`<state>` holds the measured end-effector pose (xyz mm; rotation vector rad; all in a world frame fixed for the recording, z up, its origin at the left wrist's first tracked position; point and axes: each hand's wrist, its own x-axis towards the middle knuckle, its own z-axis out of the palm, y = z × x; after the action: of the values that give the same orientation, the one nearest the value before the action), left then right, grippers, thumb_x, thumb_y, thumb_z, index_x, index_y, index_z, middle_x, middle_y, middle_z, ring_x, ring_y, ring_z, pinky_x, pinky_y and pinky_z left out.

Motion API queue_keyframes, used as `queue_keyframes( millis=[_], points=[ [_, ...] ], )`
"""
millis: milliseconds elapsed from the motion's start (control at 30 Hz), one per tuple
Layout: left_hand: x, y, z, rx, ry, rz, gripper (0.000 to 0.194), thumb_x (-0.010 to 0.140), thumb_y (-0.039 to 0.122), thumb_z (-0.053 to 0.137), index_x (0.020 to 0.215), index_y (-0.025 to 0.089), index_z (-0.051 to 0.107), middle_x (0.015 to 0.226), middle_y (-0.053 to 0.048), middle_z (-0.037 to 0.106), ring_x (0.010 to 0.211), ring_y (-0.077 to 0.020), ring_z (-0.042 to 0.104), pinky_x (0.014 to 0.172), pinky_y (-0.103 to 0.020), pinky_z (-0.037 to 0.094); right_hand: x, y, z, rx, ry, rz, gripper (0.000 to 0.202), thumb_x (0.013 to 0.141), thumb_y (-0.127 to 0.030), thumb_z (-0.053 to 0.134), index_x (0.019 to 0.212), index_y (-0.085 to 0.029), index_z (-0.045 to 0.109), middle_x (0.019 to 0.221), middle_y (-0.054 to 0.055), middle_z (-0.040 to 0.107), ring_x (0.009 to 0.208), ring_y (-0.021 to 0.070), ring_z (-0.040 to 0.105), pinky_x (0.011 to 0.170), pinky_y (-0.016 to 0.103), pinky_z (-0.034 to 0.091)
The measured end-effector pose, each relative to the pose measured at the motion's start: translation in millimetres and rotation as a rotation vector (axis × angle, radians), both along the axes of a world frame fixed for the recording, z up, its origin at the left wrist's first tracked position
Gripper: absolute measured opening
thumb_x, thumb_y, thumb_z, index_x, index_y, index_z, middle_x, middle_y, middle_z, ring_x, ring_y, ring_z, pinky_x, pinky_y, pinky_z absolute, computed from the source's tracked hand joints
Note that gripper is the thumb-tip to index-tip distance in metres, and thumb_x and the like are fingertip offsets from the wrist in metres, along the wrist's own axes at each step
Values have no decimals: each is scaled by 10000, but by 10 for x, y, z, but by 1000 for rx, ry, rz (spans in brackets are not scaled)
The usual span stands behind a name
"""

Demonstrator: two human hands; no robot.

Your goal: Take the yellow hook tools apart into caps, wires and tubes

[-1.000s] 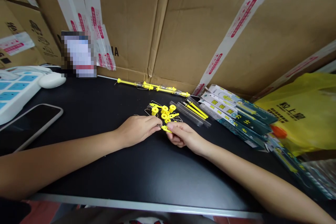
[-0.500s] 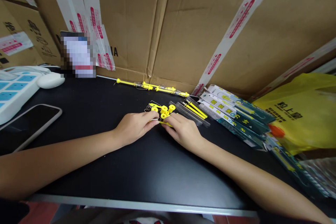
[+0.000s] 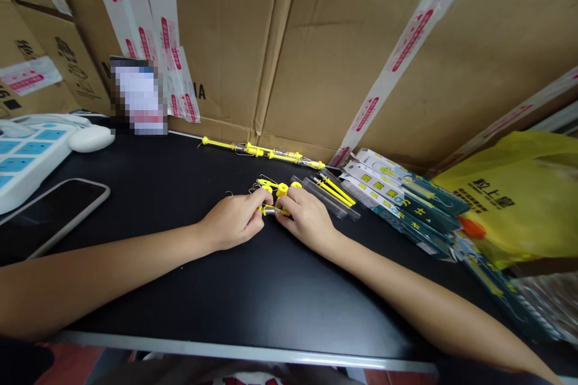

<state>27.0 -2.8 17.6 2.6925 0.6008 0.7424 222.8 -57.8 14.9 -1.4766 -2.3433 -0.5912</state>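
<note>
While pinching the left end of a small yellow-and-silver piece (image 3: pixel 270 211) in the left grip (image 3: pixel 235 219), holds its right end between thumb and fingers of the right grip (image 3: pixel 311 215). Has that piece bridging the gap between both grips, over the worktop (image 3: pixel 253 301); cannot tell whether touching it. Just beyond both grips, has yellow caps (image 3: pixel 282 189). Beside the right grip, has clear tubes (image 3: pixel 332 205) and yellow rods (image 3: pixel 343 198); farther right, printed boxes (image 3: pixel 409 204). Well left of the left grip, has a phone (image 3: pixel 49 216).
</note>
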Motion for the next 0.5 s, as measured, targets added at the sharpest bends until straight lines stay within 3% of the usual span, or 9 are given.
queue_keyframes(
  millis=[300,500],
  points=[
    [16,-6,-21,46,20,-54,256,809,133,385,1053,192,434,805,2,608,667,-133,598,616,-229,435,130,136,-40,47,13,-11,271,908,-395,479,740,-186,518,747,50,535,668,181,443,612,290,323],
    [24,0,-47,110,4,-85,212,852,146,398,1058,185,430,929,-33,649,813,-161,645,703,-257,477,137,68,40,-21,191,33,293,959,-308,356,749,-189,521,733,50,523,695,179,461,648,290,357]
  ],
)
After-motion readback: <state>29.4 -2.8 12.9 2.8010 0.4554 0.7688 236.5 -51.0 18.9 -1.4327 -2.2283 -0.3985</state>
